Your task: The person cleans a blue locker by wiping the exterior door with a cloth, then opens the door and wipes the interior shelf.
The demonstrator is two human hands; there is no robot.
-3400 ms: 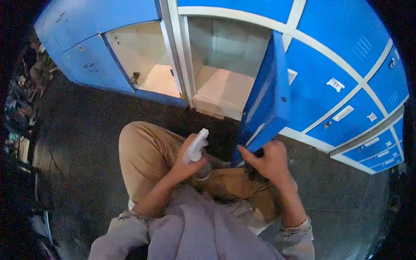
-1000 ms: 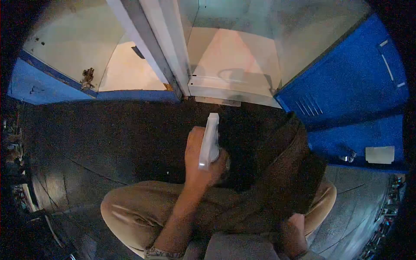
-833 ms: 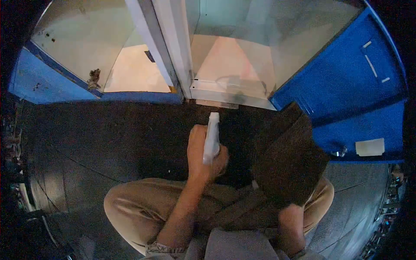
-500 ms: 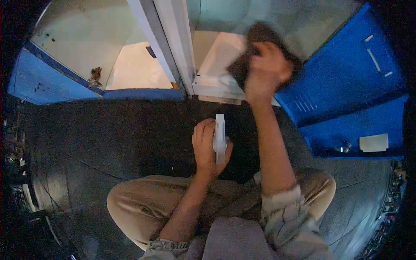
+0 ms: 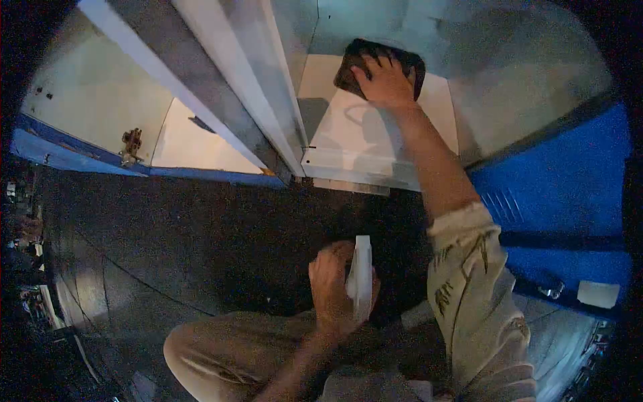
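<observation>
Locker: the compartment ahead of me (image 5: 341, 127), pale inside, door swung out on its right side. Using it as the reference for everything below.
Right hand: inside the locker, toward the back (image 5: 387, 82). Palm down on the dark cloth, fingers spread apart, thumb out to the left. Not pinching it as far as I can see, just laid over it.
Dark cloth: at the back of the locker's floor (image 5: 349, 72), under my right hand, top edge up by the back wall. Can't tell if it touches that wall.
Left hand: outside the locker, in front of its sill (image 5: 329, 285). Fingers clamped around the spray bottle.
Spray bottle: in my left hand, well apart from the locker (image 5: 362, 275). White spray head on top, its far end toward the locker. Lower part hidden by my hand and the dark area, so no read on the liquid.
Blue door: right of the locker (image 5: 556, 181), with vent slots (image 5: 502, 206), a metal lock (image 5: 552, 290) and a pale plate (image 5: 598, 293) just beside the lock.
White post: along the locker's left side (image 5: 234, 74).
Neighboring compartment: left of the locker, past the post (image 5: 207, 144). Also uncovered, with a rusty latch (image 5: 132, 144) at its left edge.
Legs: folded, in front of the locker (image 5: 221, 352), tan trousers, over the dark floor (image 5: 167, 241).
Right sleeve: light with a dark leaf-like print, outside the locker (image 5: 472, 268).
</observation>
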